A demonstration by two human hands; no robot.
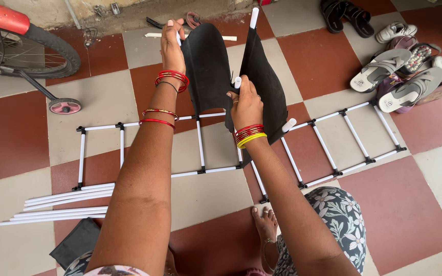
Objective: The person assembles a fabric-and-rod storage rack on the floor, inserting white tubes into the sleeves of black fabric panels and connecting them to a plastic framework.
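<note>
- Fingers (pixel 172 30) of the left hand (pixel 171 48) pinch the top corner of a black fabric panel (pixel 208 66), raised above a checkered floor (pixel 410 204) of red and cream tiles.
- Right hand (pixel 246 105) is closed around a white tube (pixel 237 82) at the lower edge of the same dark cloth, which folds into two hanging flaps; a second tube end (pixel 253 16) pokes out at the top.
- Beneath the cloth lies a partly built ladder-like frame (pixel 200 148) of white tubes and black connectors, its joined sections stretching left and right across the tiles.
- By appearances, the frame is joined but no fabric sits on it yet; several loose white tubes (pixel 62 204) lie unused at the left, and another folded black piece (pixel 78 243) waits near the person's knee.
- Room is tight at the edges: a red bicycle (pixel 26 46) with a training wheel crowds the upper left, a heap of sandals and shoes (pixel 400 66) the upper right, and the person's bare foot (pixel 265 222) rests just beside the frame.
</note>
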